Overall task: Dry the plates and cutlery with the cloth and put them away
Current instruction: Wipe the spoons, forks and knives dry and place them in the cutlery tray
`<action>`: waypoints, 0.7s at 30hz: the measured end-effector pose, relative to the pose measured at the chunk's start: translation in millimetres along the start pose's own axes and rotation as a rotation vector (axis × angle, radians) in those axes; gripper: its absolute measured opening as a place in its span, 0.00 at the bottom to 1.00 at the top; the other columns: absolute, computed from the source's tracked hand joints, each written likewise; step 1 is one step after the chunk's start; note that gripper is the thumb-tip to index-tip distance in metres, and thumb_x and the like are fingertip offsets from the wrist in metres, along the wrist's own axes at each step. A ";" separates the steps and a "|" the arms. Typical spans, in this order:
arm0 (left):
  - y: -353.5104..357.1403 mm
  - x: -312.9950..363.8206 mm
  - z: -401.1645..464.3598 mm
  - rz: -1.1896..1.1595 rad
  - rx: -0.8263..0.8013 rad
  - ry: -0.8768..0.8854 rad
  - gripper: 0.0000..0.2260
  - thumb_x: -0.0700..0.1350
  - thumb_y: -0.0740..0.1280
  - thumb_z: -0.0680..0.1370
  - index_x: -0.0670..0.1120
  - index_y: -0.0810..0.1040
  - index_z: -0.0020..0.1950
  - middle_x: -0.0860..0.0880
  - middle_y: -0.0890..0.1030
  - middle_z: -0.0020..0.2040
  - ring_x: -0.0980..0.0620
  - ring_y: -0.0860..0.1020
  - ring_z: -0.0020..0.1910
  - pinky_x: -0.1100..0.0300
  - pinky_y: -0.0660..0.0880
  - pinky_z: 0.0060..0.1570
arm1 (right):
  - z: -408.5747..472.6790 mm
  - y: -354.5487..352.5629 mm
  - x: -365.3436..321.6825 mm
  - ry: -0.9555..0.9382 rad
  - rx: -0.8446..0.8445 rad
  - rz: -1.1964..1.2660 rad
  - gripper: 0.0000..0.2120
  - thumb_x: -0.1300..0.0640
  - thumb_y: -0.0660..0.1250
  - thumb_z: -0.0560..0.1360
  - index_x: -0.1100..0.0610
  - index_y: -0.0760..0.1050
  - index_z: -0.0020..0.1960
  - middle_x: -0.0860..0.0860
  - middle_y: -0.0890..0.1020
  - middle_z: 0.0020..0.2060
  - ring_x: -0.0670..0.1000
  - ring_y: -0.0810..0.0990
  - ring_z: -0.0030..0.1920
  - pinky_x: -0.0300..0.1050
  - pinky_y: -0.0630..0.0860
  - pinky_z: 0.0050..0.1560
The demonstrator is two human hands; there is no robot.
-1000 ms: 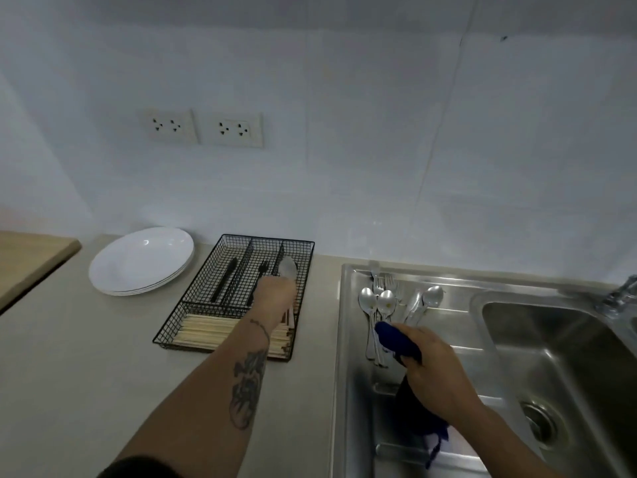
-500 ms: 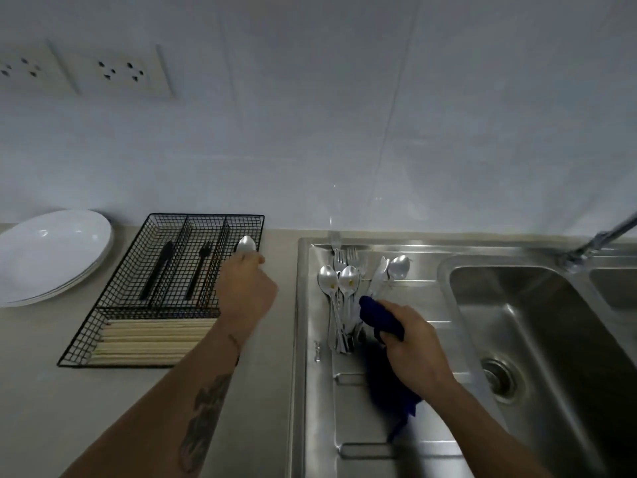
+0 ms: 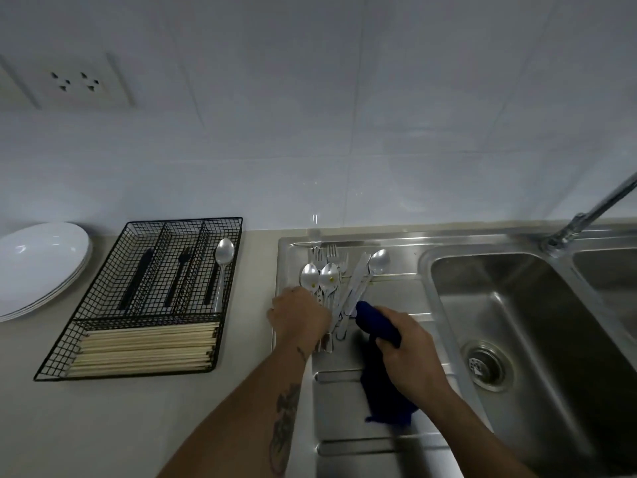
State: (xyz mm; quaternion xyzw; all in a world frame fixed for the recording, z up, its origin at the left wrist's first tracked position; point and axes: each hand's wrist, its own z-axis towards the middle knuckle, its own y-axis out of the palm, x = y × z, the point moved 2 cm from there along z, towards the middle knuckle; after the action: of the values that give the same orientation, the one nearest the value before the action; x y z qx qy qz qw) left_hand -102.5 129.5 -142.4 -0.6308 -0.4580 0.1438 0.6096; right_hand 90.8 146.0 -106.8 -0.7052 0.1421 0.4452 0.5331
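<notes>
Cutlery (image 3: 336, 288) under L hand (image 3: 299, 317)

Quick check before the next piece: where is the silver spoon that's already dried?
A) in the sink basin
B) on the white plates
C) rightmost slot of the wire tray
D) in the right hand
C: the silver spoon lies in the wire tray's rightmost slot, beside the black cutlery.

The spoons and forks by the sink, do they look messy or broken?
Messy, not broken. The cutlery pile lies jumbled on the draining board, with a knife slanting across it. In the wire tray, the silver spoon lies straight in its slot. Nothing looks spilled.
</notes>
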 end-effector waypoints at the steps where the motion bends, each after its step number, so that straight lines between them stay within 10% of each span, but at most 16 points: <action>1: -1.1 0.3 0.7 -0.026 -0.016 -0.030 0.12 0.50 0.66 0.64 0.46 0.79 0.43 0.49 0.81 0.42 0.49 0.80 0.43 0.52 0.80 0.46 | -1.1 -0.1 1.7 0.005 -0.006 0.012 0.25 0.69 0.67 0.72 0.49 0.74 0.65 0.44 0.77 0.52 0.41 0.74 0.50 0.25 0.65 0.49; 9: -22.5 3.3 -4.0 -0.191 -0.100 -0.108 0.10 0.42 0.67 0.72 0.46 0.70 0.33 0.51 0.75 0.32 0.54 0.73 0.29 0.64 0.68 0.27 | -6.8 -5.0 3.2 0.002 -0.027 0.056 0.25 0.68 0.66 0.73 0.47 0.74 0.65 0.44 0.77 0.52 0.39 0.74 0.49 0.25 0.67 0.47; 21: -68.1 -48.2 -47.1 -0.189 -0.024 0.093 0.08 0.47 0.65 0.77 0.44 0.79 0.42 0.51 0.77 0.35 0.55 0.75 0.33 0.61 0.74 0.34 | -24.2 -5.2 -32.9 -0.130 -0.008 0.090 0.22 0.68 0.66 0.74 0.46 0.75 0.61 0.43 0.77 0.48 0.38 0.74 0.48 0.26 0.68 0.46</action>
State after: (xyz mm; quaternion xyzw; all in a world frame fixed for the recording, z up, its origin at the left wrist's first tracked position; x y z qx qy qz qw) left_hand -121.0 52.1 -89.0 -0.5980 -0.4883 0.0507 0.6336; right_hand 87.3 117.7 -77.1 -0.6697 0.1370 0.5144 0.5179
